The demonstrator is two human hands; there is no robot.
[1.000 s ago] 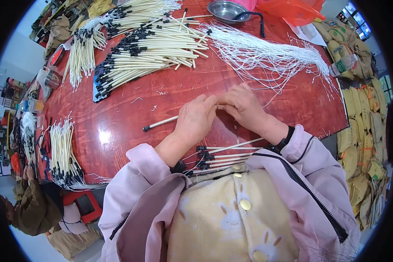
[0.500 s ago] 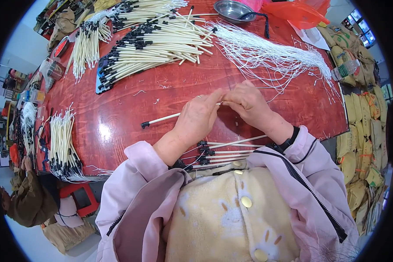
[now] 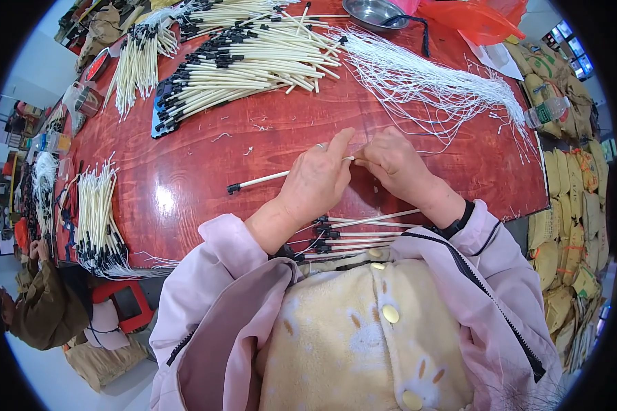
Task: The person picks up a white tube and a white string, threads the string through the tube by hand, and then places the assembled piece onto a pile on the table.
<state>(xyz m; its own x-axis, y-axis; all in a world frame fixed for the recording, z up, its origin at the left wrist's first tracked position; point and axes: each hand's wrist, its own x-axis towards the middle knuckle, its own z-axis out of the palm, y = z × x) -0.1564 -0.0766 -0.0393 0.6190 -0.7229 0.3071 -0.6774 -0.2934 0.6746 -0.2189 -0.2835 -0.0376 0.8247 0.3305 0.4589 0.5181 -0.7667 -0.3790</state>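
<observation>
My left hand (image 3: 314, 178) is closed round a thin cream stick (image 3: 264, 179) with a black fitting on its left end. The stick sticks out to the left above the table, and its white tip shows between my two hands. At that tip my right hand (image 3: 394, 164) is closed, thumb and fingers pinched together; what lies inside the pinch is too small to make out, possibly a cord end. Several more cream sticks with black ends (image 3: 363, 234) lie at the table's near edge, partly under my forearms.
The red table (image 3: 185, 226) bears a big heap of black-ended sticks (image 3: 253, 65), a spread of white cords (image 3: 432, 89), a metal bowl (image 3: 373, 12) and a standing bundle of sticks (image 3: 97, 212) at left. A plastic bottle (image 3: 547, 111) lies at right. Another person (image 3: 51, 301) sits at far left.
My left index finger has lifted and straightened, and a bit more of the stick's white tip shows between my hands. Both hands remain close together; the view has shifted slightly.
</observation>
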